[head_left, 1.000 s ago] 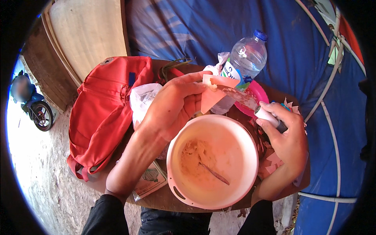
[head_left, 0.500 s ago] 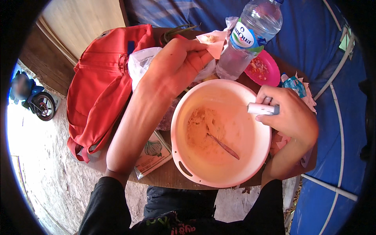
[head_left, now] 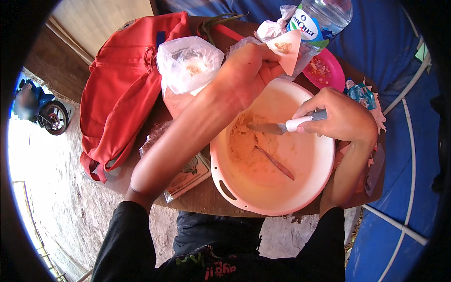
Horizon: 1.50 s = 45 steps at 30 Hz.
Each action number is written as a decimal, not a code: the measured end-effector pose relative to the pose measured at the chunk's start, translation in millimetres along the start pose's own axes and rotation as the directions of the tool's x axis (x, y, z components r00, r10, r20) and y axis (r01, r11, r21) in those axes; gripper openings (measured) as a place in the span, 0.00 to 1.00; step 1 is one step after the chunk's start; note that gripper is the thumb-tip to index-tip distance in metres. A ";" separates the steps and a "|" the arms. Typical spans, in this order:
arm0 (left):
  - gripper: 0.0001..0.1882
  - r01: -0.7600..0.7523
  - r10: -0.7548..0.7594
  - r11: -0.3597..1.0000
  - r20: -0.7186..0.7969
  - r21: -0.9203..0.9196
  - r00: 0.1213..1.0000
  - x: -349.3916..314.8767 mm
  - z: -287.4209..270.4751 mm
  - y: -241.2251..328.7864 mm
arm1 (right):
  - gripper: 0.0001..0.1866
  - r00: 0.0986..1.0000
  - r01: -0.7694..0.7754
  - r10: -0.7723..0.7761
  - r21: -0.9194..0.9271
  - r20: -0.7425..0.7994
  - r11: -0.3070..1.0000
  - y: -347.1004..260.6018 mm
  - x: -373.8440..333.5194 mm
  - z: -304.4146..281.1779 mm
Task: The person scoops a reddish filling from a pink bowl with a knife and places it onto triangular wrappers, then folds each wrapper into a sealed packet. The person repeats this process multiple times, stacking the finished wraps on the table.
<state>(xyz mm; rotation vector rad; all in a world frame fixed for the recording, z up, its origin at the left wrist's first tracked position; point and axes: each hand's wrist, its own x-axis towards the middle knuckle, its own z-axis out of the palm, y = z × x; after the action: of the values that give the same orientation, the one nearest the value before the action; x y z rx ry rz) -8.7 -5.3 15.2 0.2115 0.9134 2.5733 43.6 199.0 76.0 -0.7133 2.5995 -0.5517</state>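
My left hand (head_left: 256, 66) is raised beyond the bowl's far rim. Its fingers pinch a thin pale dumpling wrapper (head_left: 292, 58) with a small dab of filling on it. Over the right side of the large bowl (head_left: 315, 181), my right hand (head_left: 342, 115) grips the white and grey handle of a knife (head_left: 268, 128). The knife's flat blade points left, at the paste-like filling (head_left: 238, 143) smeared inside the bowl; whether it touches is unclear. A spoon (head_left: 277, 164) rests in the bowl, its tip in the paste.
An open plastic bag (head_left: 181, 70) and a red backpack (head_left: 124, 89) lie left. Behind stand a water bottle (head_left: 329, 21) and a pink plate (head_left: 339, 70) with chopped food. A box with an onion drawing (head_left: 192, 176) sits by the bowl; a crumpled blue packet (head_left: 361, 96) lies right.
My left hand has moved right with the wrapper, turning it more upright and uncovering the plastic bag. The knife in my right hand has swung so its blade shows over the paste.
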 end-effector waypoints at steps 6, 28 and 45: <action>0.17 -0.046 0.044 0.998 0.053 0.032 0.998 1.5 -2.7 -3.0 | 0.13 0.979 0.033 -0.054 0.109 0.197 0.993 -10.9 10.7 -6.5; 0.14 -0.059 0.064 0.996 0.087 -0.064 0.994 -1.0 6.7 14.6 | 0.15 0.962 0.004 -0.125 0.444 0.243 0.896 14.5 -13.2 -43.5; 0.15 -0.190 0.193 0.970 -0.007 0.153 0.981 -19.6 14.6 49.3 | 0.18 0.800 0.147 0.122 0.389 -0.587 0.909 -31.5 -39.1 -22.4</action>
<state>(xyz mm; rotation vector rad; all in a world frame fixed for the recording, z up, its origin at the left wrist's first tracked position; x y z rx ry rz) -2.8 -40.0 57.5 0.3310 1.1504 2.6857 76.8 201.4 119.7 -0.4518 2.8593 -1.5068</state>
